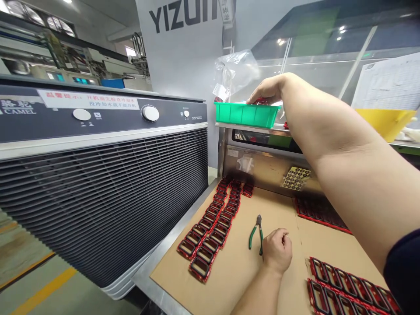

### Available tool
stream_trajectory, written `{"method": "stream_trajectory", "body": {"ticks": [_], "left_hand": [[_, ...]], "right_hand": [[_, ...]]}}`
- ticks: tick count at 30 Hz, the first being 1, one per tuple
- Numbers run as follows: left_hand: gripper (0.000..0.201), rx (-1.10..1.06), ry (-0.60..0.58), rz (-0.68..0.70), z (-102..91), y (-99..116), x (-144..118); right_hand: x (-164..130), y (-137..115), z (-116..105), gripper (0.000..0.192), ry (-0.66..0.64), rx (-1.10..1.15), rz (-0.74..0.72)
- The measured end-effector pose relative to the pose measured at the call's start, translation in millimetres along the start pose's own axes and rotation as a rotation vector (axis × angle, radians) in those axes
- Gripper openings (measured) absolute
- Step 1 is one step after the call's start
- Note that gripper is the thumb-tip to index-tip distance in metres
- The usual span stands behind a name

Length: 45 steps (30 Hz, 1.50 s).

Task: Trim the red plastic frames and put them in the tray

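My right hand reaches up and forward to a green plastic tray on a metal shelf, with its fingers over the tray's far rim. A bit of red shows under the fingertips, but a grip is not visible. My left hand rests as a closed fist on the cardboard-covered bench, right beside the green-handled cutting pliers. Two rows of red and black rectangular frames run away from me on the left. More frames lie at the near right and the back right.
A large grey air cooler with knobs stands close on the left. A clear plastic bag hangs above the tray. A yellow hopper sits at the right. A sheet of round stickers is stuck on the steel panel under the shelf.
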<state>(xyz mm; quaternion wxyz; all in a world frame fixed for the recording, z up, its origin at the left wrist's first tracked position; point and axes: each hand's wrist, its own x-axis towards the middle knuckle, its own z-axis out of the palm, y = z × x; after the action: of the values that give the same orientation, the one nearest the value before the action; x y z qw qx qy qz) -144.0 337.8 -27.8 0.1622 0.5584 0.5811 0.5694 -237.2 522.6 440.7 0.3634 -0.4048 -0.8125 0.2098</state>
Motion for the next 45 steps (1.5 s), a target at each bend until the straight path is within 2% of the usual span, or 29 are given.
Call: {"method": "stream_trajectory", "body": {"ticks": [3,9,17,22,26,29,32,35,37,39,40,41,43,44,45], "left_hand": [[0.031,0.004,-0.006,-0.007,0.9,-2,1],[0.03,0.011,-0.014,-0.013,2.6,-5,2],[0.028,0.036,-0.02,-0.01,3.9,-8,1],[0.028,0.052,-0.013,0.002,4.3,-9,0],[0.029,0.075,-0.002,0.014,2.1,-9,2],[0.029,0.101,0.003,0.023,-0.7,-10,6],[0.029,0.129,-0.001,0.025,-3.1,-8,10],[0.027,0.142,-0.036,0.034,-4.1,-5,11],[0.026,0.145,-0.065,0.034,-4.4,-3,11],[0.026,0.151,-0.087,0.02,-4.6,-3,12],[0.025,0.158,-0.091,0.006,-4.7,-3,12],[0.025,0.164,-0.096,-0.006,-4.8,-3,13],[0.025,0.184,-0.095,-0.028,-5.5,-3,15],[0.024,0.194,-0.092,-0.033,-6.1,-3,16],[0.024,0.205,-0.091,-0.033,-7.0,-2,17]], "right_hand": [[-3,0,-11,0.035,-0.121,0.062,0.058],[-11,10,-25,0.033,-0.055,0.175,0.013],[-8,14,-18,0.028,0.056,0.153,-0.024],[-8,10,-14,0.019,-0.03,0.124,-0.021],[-13,7,-12,0.008,-0.042,0.066,-0.043],[-16,3,-13,0.011,0.023,-0.017,-0.084],[-28,-7,-24,0.014,0.185,-0.125,-0.171],[-61,-21,-49,0.023,0.231,-0.273,-0.313],[-97,-28,-73,0.033,0.209,-0.344,-0.363],[-141,-27,-103,0.034,0.173,-0.527,-0.48],[-166,-22,-119,0.036,0.168,-0.565,-0.428],[-193,-13,-135,0.047,0.151,-0.527,-0.333],[-254,15,-166,0.07,0.132,-0.302,-0.024],[-289,31,-179,0.07,0.138,-0.181,0.133],[-327,48,-188,0.06,0.16,-0.08,0.221]]}}
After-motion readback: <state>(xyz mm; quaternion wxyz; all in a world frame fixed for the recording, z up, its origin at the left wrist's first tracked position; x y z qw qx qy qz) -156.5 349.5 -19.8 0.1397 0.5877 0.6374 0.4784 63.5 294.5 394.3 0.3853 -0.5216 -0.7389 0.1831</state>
